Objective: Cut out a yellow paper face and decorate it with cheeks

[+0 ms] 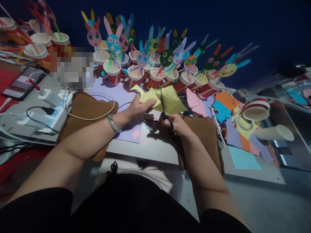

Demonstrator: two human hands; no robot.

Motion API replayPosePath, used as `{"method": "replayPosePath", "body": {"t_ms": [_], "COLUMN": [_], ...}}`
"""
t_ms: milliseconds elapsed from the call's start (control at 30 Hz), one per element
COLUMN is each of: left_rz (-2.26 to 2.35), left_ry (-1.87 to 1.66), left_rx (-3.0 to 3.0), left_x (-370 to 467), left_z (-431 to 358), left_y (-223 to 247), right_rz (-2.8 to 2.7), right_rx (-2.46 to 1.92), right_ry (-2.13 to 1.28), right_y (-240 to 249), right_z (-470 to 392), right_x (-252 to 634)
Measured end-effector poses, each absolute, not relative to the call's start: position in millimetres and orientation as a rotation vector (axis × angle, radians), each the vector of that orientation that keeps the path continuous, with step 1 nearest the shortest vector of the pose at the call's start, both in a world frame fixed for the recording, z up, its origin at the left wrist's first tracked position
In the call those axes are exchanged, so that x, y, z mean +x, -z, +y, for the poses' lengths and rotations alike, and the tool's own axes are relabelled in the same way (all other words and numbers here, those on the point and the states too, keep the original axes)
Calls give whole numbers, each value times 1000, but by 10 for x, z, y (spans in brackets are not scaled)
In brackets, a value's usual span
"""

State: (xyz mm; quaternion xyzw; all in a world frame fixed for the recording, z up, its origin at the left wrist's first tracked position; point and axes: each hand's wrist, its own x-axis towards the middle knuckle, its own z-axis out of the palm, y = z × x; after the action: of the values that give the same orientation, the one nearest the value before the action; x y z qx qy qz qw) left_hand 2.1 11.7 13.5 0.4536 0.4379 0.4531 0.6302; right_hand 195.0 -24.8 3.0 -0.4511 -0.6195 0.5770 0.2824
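Between my two hands is a sheet of yellow paper, with faint curved outlines visible on it. My left hand pinches its left part, the thumb lying on top; a curved strip of the sheet sticks up beyond the fingers. My right hand grips a pair of black-handled scissors, whose blades point away from me and cross the paper near its middle. Below the hands, small pink paper scraps lie on a lilac sheet on the white table.
Red paper cups with rabbit-faced paper figures stand in rows behind my hands. Brown pads lie under both forearms. Colored paper offcuts and a white cup are at right. Left are a power strip, cables and a phone.
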Motion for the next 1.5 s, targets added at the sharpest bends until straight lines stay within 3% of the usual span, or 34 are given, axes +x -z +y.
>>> {"method": "replayPosePath", "body": {"t_ms": [467, 767, 1500], "left_rz": [1019, 932, 967], "left_ry": [-1259, -1304, -1126], "left_rx": [1010, 1157, 1332], "left_x": [-19, 16, -10], "left_z": [331, 265, 277], "left_y": [-153, -124, -83], "right_rz": [-1897, -1747, -1785], "right_rx": [-1103, -1183, -1264], "right_ry": [-1682, -1515, -1522], "right_y": [-18, -115, -72], "right_z": [-209, -224, -209], "right_x": [2026, 1990, 2010]}}
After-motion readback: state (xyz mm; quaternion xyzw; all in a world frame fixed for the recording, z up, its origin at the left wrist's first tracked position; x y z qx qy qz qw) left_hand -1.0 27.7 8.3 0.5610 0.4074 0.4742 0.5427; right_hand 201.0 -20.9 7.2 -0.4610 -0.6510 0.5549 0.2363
